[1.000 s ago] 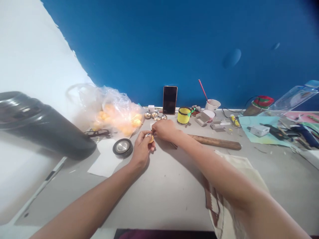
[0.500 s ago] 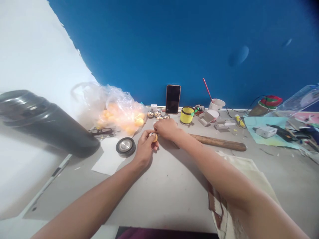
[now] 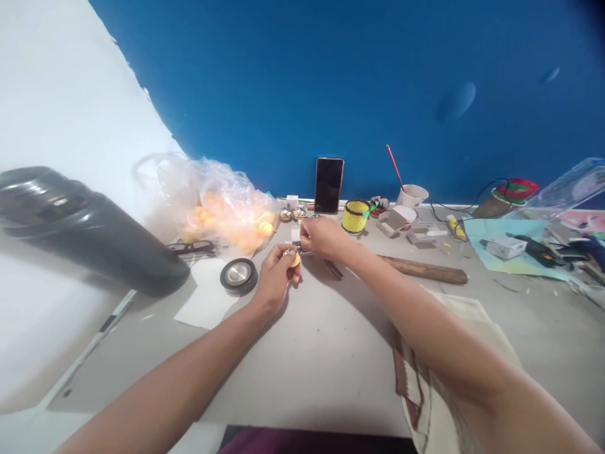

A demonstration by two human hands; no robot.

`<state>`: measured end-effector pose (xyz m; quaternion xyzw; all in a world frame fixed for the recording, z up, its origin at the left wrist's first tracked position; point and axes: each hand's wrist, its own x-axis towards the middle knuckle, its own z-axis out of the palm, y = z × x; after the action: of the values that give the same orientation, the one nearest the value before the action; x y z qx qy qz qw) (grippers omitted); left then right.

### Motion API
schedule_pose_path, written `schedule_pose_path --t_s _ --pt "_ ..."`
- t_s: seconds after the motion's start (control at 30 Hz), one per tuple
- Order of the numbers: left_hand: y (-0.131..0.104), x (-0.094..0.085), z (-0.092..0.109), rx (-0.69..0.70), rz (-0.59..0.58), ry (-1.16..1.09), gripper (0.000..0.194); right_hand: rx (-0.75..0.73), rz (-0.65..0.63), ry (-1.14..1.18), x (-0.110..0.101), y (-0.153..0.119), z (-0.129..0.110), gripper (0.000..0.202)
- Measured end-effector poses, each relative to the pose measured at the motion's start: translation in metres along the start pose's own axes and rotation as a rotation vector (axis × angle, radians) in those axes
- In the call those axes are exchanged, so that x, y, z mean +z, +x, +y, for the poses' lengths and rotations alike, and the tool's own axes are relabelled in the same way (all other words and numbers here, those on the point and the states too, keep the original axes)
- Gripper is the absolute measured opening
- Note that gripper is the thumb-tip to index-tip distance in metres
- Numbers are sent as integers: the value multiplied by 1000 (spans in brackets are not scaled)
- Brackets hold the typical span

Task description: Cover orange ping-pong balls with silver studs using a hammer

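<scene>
My left hand [image 3: 276,276] is closed around a small orange-yellow ball [image 3: 295,259] that has shiny silver on its upper side. Just beyond it, my right hand [image 3: 317,234] is pinched, slightly apart from the ball. A small dark and silvery bit shows under its fingertips, too small to name. Behind the hands stand shiny silver balls [image 3: 299,214], partly covered by the right hand. Under the right forearm lies a wooden stick [image 3: 425,270]; a dark curved piece [image 3: 333,270] pokes out on the arm's other side.
Left are a large dark bottle [image 3: 94,233], a round black lid [image 3: 239,275] on white paper [image 3: 201,302], eyeglasses [image 3: 193,248] and a plastic bag [image 3: 222,189] of orange balls. A phone [image 3: 329,186] leans on the wall beside a yellow cup [image 3: 355,217]. Folded cloth [image 3: 466,309] lies right.
My right hand has drawn slightly away from the ball, up and to the right. My left hand still holds the ball, whose orange side now shows more.
</scene>
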<state>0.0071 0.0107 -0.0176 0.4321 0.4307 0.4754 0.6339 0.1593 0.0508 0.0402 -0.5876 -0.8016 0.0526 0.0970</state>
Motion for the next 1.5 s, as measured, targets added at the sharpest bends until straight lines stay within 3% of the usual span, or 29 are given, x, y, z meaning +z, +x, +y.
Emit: schedule_pose_path --t_s 0.17,0.37,0.53,0.63,0.8,1.03,1.5 --pt "-4 2 4 -47 -157 -105 38 92 167 489 -1 -36 16 6" --pt "-14 7 4 -112 -303 -86 51 244 92 994 8 -74 36 17" --pt "-15 7 3 -93 -322 -60 52 295 -35 1323 12 -81 42 30" --pt "-15 8 3 -90 -323 -62 52 291 -32 1464 14 -80 41 32" --pt "-17 9 4 -72 -293 -7 51 275 11 1572 21 -78 41 39" --pt "-20 11 11 12 -191 167 48 297 -49 1729 29 -80 37 43" --pt "-23 8 5 136 -155 312 42 241 -136 1552 21 -83 30 31"
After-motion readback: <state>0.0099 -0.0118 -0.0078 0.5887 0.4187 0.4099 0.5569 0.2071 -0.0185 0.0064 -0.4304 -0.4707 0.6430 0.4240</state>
